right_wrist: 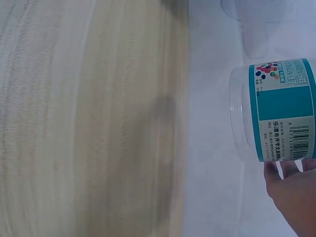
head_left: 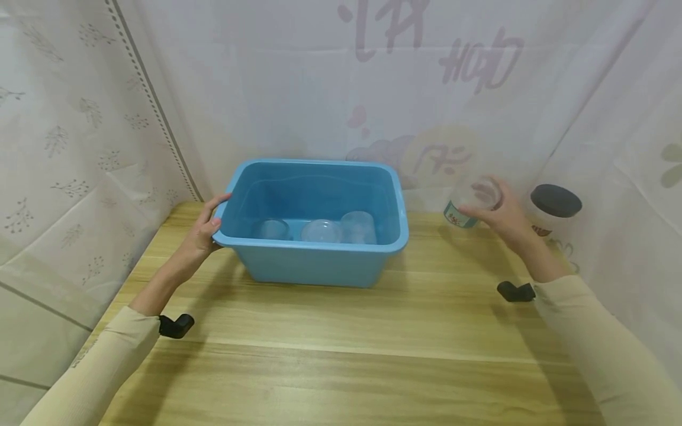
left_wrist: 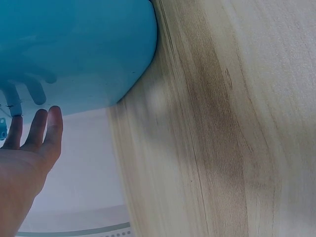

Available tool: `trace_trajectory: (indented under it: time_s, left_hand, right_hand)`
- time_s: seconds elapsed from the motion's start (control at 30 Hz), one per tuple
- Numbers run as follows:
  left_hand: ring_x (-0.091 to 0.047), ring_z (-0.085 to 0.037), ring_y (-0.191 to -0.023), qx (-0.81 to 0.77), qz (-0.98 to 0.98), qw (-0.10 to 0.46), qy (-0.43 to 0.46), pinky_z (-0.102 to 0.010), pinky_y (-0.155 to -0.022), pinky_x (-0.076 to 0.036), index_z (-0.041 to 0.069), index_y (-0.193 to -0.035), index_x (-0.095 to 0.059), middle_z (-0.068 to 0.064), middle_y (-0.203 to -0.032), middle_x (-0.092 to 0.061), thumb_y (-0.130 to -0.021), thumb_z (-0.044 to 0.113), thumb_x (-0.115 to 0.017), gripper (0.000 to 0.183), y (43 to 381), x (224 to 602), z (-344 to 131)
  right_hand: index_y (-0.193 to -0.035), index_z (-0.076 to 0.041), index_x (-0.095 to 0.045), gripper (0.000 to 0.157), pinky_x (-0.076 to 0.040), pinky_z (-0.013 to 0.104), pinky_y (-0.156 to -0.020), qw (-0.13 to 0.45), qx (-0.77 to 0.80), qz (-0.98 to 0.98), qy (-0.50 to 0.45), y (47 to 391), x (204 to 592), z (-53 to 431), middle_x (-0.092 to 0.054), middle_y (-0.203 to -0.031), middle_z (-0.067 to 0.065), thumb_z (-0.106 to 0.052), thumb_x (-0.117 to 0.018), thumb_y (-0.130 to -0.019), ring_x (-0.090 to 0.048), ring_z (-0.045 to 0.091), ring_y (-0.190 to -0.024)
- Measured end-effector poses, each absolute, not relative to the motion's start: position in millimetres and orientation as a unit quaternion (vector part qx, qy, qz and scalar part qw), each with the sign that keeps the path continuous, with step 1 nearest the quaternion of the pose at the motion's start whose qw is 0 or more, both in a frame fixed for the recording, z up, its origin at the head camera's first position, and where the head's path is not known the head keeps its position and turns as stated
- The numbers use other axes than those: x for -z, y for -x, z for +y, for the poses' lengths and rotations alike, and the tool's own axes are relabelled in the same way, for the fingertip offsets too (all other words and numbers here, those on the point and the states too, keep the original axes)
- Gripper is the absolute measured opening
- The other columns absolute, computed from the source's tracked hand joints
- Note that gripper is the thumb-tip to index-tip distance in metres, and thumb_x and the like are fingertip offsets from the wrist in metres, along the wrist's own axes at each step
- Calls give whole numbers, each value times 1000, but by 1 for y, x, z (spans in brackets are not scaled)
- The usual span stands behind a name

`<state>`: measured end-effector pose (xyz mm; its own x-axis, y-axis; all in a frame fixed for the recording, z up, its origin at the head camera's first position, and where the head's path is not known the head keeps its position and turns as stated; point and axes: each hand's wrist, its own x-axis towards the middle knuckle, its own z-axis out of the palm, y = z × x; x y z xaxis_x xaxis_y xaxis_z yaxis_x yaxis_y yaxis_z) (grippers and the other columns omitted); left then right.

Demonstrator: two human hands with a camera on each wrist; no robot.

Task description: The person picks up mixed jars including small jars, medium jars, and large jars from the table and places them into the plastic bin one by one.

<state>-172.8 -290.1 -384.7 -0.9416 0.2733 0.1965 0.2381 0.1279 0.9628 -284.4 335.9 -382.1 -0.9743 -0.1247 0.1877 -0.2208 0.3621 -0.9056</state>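
Observation:
A blue plastic tub point(head_left: 314, 266) stands on the wooden table, with several clear plastic containers point(head_left: 321, 231) lying inside it. My left hand point(head_left: 201, 232) grips the tub's left rim. From the left wrist view, fingers point(left_wrist: 53, 126) of that hand reach up against the tub's outer wall point(left_wrist: 84, 74). Off to the right of the tub, my right hand point(head_left: 501, 210) holds a clear plastic jar point(right_wrist: 284, 111) with a teal-and-white label. The jar is tilted, and in the right wrist view it shows against the white curtain, beyond the table's edge.
A clear jar with a black lid point(head_left: 556, 200) stands at the table's right side, just beyond my right hand. White printed curtains point(head_left: 298, 100) close in the back and both sides. The wooden table point(head_left: 341, 378) stretches toward me in front of the tub.

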Motion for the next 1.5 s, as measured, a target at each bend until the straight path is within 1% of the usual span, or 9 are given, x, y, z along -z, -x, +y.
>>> trace_trajectory:
  time_s: [0.1,0.27,0.4,0.67,0.97,1.1,1.2,1.37,1.5]
  left_hand:
    - [-35,-42,-130,-638,751,13,-171,-29,-90,-46,33,-161,-20,-14,-160,-13,-108,36,-35,55,172,385,-290]
    - [-36,-42,-129,-637,752,14,-172,-30,-90,-46,33,-162,-20,-14,-160,-13,-108,37,-35,56,174,386,-291]
    - [-35,-42,-130,-637,752,14,-172,-30,-90,-46,34,-162,-20,-13,-160,-13,-108,37,-35,56,174,386,-291]
    - [-35,-41,-131,-637,752,12,-170,-30,-91,-45,33,-162,-20,-12,-161,-12,-108,37,-35,56,174,385,-291]
    - [-37,-37,-130,-640,750,21,-164,-31,-92,-45,34,-162,-20,-14,-161,-13,-108,38,-35,56,173,385,-291]
    - [-36,-38,-131,-642,748,21,-166,-31,-92,-45,34,-162,-20,-13,-161,-13,-108,38,-36,56,174,386,-291]
    - [-36,-38,-130,-642,748,20,-166,-30,-92,-45,34,-161,-20,-14,-161,-13,-108,39,-36,56,174,386,-292]
    - [-35,-38,-131,-640,750,19,-167,-30,-92,-45,34,-162,-20,-13,-162,-12,-107,38,-35,57,173,386,-292]
    - [-34,-40,-132,-642,748,21,-167,-30,-92,-45,34,-161,-20,-13,-162,-11,-107,38,-35,56,173,386,-291]
  right_hand:
    - [-158,-17,-31,86,-50,19,-83,37,-569,-814,-113,285,378,334,-37,-150,19,-7,-81,-89,-46,37,-124]
    - [-158,-9,-29,89,-52,21,-82,29,-610,-781,-131,280,364,325,-35,-148,23,6,-79,-85,-46,36,-122]
    - [-157,-6,-30,89,-52,21,-81,45,-586,-796,-144,277,355,320,-37,-146,25,4,-80,-85,-48,34,-119]
    - [-159,-9,-27,91,-51,19,-80,55,-542,-826,-144,278,346,317,-40,-147,20,-5,-82,-86,-51,27,-116]
    - [-158,-18,-32,90,-52,21,-82,33,-583,-793,-170,279,340,314,-35,-151,24,5,-79,-86,-47,34,-123]
    - [-159,-21,-31,90,-52,21,-82,38,-558,-809,-180,280,338,314,-37,-151,22,1,-80,-87,-47,37,-123]
    - [-160,-20,-30,91,-52,22,-79,42,-528,-827,-188,281,336,312,-39,-149,19,-4,-82,-86,-48,40,-121]
    - [-159,-20,-33,92,-50,23,-77,54,-495,-843,-202,281,332,306,-40,-146,12,-6,-85,-83,-47,34,-116]
    - [-159,-22,-34,93,-49,24,-80,46,-507,-834,-213,278,326,299,-41,-146,12,-3,-84,-83,-47,31,-116]
